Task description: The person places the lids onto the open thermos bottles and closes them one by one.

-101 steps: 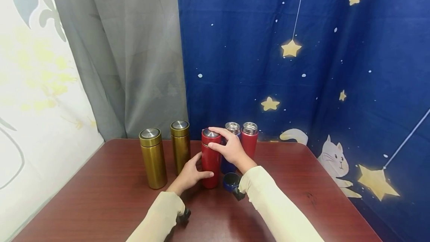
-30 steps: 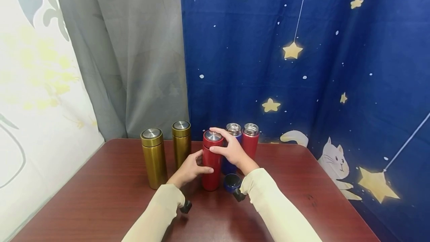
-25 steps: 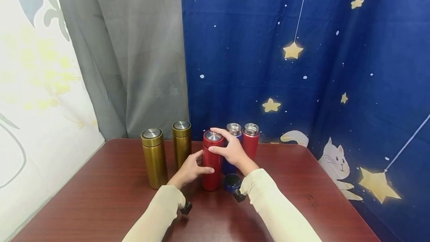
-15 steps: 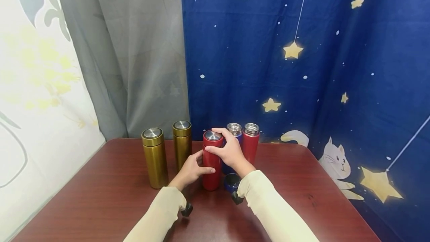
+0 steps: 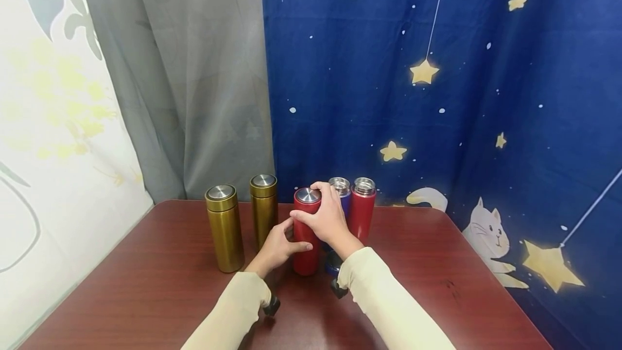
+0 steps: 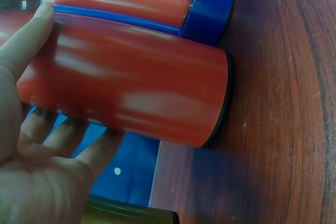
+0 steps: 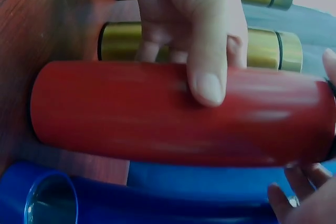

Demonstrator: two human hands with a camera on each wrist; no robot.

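A red thermos flask (image 5: 304,262) stands upright in front of me, its steel-topped lid (image 5: 308,195) on. My left hand (image 5: 276,246) grips its body from the left; in the left wrist view the fingers (image 6: 68,135) curl behind it and the thumb lies across the front. Up top, my right hand (image 5: 326,219) holds the lid, thumb on the near side and fingers round the far side. Beside the flask's foot lies a loose blue lid (image 5: 333,264), partly hidden by the right wrist. It shows better as a blue lid (image 7: 16,195) in the right wrist view.
Two capped gold flasks (image 5: 226,239) (image 5: 264,212) stand to the left. Close behind my right hand are a lidless blue flask (image 5: 346,201) and a lidless red flask (image 5: 362,214). The brown table's (image 5: 437,285) far edge meets the curtains.
My right hand has turned about the lid: its thumb has swung left across the near side and the fingers have shifted right. The left hand and flask stay in place.
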